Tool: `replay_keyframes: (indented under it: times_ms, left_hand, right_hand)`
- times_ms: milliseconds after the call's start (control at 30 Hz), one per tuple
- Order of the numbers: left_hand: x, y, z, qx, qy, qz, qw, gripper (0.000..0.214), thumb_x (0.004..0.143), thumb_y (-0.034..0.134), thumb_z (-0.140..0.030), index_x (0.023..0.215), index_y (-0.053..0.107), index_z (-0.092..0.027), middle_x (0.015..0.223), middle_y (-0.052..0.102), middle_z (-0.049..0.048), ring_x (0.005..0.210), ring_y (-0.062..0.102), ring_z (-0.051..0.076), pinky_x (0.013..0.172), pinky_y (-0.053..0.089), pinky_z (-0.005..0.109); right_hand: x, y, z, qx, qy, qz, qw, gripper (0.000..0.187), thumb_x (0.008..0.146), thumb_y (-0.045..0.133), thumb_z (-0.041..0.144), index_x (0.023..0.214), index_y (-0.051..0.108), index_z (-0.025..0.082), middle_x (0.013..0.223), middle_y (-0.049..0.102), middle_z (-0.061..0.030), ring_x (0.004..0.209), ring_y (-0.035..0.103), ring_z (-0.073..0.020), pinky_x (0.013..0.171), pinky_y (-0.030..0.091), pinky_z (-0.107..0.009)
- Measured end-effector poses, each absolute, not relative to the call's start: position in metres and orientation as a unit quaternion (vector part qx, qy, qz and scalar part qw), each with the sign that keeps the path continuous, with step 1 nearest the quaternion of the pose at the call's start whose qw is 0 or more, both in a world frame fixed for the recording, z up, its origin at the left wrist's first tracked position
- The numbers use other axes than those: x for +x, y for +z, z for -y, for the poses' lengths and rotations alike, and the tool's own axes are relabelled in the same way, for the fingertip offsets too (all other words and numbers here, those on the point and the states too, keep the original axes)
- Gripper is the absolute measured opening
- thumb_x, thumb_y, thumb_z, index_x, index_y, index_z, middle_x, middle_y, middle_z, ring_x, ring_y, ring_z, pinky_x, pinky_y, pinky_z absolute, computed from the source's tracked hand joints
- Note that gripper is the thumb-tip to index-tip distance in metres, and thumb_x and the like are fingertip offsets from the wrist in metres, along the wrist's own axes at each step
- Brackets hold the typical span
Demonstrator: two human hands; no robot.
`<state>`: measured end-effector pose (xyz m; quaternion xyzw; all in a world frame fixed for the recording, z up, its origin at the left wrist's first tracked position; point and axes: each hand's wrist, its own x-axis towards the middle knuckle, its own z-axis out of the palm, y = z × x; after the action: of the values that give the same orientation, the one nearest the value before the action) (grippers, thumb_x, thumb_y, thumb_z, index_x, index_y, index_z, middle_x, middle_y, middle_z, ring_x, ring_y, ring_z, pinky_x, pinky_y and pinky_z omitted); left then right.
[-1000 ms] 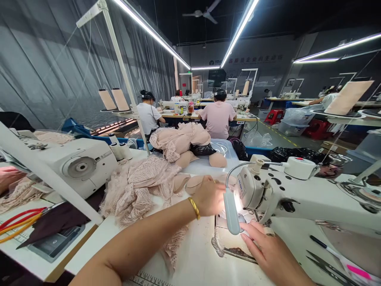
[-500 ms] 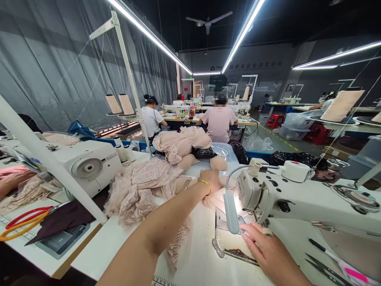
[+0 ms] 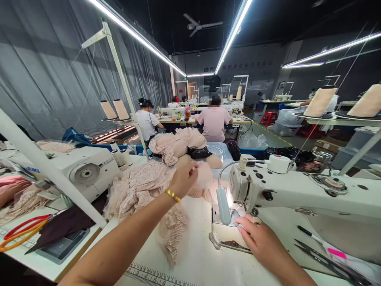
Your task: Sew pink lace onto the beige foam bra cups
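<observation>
Left hand (image 3: 185, 179), grip pinched on a blurred pink pad (image 3: 204, 174) held above the lace pile (image 3: 143, 186) left of the sewing machine (image 3: 297, 190), would best lift one pad clear without snagging lace; right hand (image 3: 258, 241) lies flat, grip wide, on the counter (image 3: 202, 262) by the lamp (image 3: 223, 204); earlier the left hand sat lower among the pads.

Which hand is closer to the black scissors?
Right. The right hand lies left of the scissors; the left hand, pinching a pink pad, is much farther left.
</observation>
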<state>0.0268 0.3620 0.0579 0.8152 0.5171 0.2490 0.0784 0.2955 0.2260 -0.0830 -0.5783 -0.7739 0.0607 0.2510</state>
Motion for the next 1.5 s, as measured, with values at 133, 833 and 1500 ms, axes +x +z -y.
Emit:
replay_keyframes:
  times_ms: [133, 833, 1500]
  left_hand:
    - [0.002, -0.001, -0.306, 0.9, 0.175, -0.398, 0.038, 0.038, 0.088, 0.067, -0.02, 0.125, 0.057, -0.022, 0.078, 0.065, -0.0018, 0.071, 0.061, 0.021, 0.067, 0.045, 0.032]
    - [0.081, -0.047, -0.319, 0.967, 0.185, -0.173, -0.002, 0.015, 0.092, 0.05, -0.014, 0.082, 0.061, -0.018, 0.092, 0.073, 0.0054, 0.086, 0.066, 0.02, 0.082, 0.051, 0.033]
    - [0.088, -0.046, -0.324, 0.93, 0.239, -0.236, 0.15, 0.024, 0.084, 0.055, -0.019, 0.063, 0.042, -0.021, 0.071, 0.055, 0.0037, 0.074, 0.05, 0.02, 0.077, 0.041, 0.037]
  right_hand:
    - [0.294, -0.082, -0.226, -0.587, 0.077, 0.769, 0.24, 0.033, 0.109, 0.033, 0.036, 0.102, 0.064, 0.029, 0.084, 0.062, 0.0007, 0.055, 0.054, -0.0172, 0.056, 0.046, -0.032]
    - [0.296, -0.078, -0.229, -0.581, 0.071, 0.776, 0.236, 0.031, 0.109, 0.034, 0.035, 0.104, 0.064, 0.028, 0.083, 0.068, 0.0003, 0.054, 0.054, -0.0168, 0.056, 0.045, -0.03]
    - [0.297, -0.086, -0.23, -0.598, 0.067, 0.76, 0.247, 0.029, 0.108, 0.037, 0.037, 0.104, 0.065, 0.03, 0.086, 0.067, -0.0012, 0.067, 0.063, -0.0199, 0.06, 0.049, -0.03]
